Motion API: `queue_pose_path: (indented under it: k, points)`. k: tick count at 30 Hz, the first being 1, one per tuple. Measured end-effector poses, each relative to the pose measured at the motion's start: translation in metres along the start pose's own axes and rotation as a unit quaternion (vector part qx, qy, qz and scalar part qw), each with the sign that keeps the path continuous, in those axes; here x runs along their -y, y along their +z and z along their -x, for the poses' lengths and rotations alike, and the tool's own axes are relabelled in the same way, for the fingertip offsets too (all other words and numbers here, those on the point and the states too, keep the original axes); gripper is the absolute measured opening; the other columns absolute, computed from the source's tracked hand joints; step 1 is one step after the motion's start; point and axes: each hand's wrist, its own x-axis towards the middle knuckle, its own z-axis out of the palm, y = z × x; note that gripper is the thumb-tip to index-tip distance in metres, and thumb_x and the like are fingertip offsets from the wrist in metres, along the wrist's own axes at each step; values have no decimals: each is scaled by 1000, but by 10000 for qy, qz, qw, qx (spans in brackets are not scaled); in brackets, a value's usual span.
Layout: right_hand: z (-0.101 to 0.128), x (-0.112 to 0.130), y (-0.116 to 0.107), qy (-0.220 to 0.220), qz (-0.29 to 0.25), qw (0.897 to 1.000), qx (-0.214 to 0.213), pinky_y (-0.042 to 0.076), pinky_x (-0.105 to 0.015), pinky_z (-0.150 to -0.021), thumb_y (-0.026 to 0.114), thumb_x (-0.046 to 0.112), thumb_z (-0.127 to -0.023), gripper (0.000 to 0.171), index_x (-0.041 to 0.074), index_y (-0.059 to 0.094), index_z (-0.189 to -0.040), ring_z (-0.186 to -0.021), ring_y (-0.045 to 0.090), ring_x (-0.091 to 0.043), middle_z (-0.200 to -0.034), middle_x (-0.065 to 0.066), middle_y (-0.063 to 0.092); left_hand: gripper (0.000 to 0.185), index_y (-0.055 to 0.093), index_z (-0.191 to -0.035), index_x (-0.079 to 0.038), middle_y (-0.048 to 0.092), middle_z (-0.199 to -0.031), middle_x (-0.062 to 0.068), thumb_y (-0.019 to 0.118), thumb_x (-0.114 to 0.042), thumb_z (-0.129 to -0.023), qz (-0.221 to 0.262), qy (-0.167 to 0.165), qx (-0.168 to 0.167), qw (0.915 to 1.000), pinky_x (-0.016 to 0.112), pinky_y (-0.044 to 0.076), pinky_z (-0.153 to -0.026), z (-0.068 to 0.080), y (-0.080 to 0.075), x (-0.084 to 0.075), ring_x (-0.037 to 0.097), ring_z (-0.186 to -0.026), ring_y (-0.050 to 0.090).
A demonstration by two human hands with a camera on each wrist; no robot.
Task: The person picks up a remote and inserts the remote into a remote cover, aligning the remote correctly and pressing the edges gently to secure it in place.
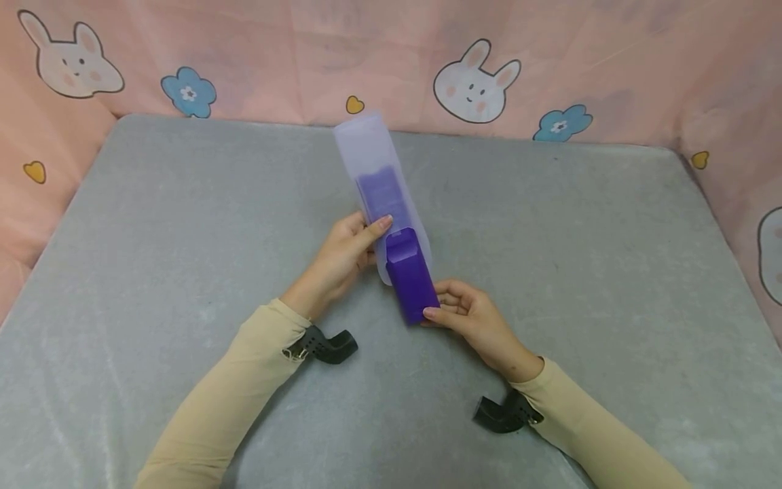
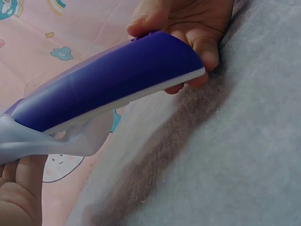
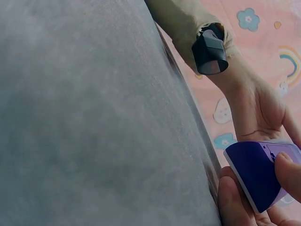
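Observation:
A long purple plastic device [image 1: 413,282] with a white underside sits partly inside a translucent frosted plastic sleeve [image 1: 365,139]. Its bare near end sticks out, while the far part shows through the sleeve. My left hand [image 1: 339,261] grips sleeve and device around the middle, thumb on top and fingers beneath. At the near end, my right hand [image 1: 479,322] pinches the device [image 3: 256,174] between thumb and fingers. In the left wrist view the purple body [image 2: 108,80] runs from the sleeve's loose mouth [image 2: 89,136] up to the right hand. What the device is cannot be told.
The grey cloth-covered table [image 1: 580,258] lies below both hands. Behind it hangs a pink curtain [image 1: 256,47] with rabbits and flowers. Black curved camera mounts [image 1: 330,346] are strapped at both wrists, over beige sleeves [image 1: 232,387].

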Motion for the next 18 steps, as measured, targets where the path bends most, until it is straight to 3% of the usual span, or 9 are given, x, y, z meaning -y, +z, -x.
queue_pose_path:
  k: [4,18]
  points:
    - [0,-2,0,29,-89,10000,-29,56,-37,-80,57,-11,-86,29,-20,46,-111,-85,67,-17,-96,-12,67,37,39,-133,11,54,-124,29,42,-6,-100,-17,-51,113,9999,41,52,-89,0,0,0,15,-91,65]
    - [0,-2,0,-2,-159,9998,-108,55,-38,-81,58,-11,-86,29,-22,46,-111,-86,68,-18,-96,-15,67,40,36,-137,9,49,-129,29,38,-8,-101,76,-96,325,9994,41,49,-93,0,1,3,16,-97,63]
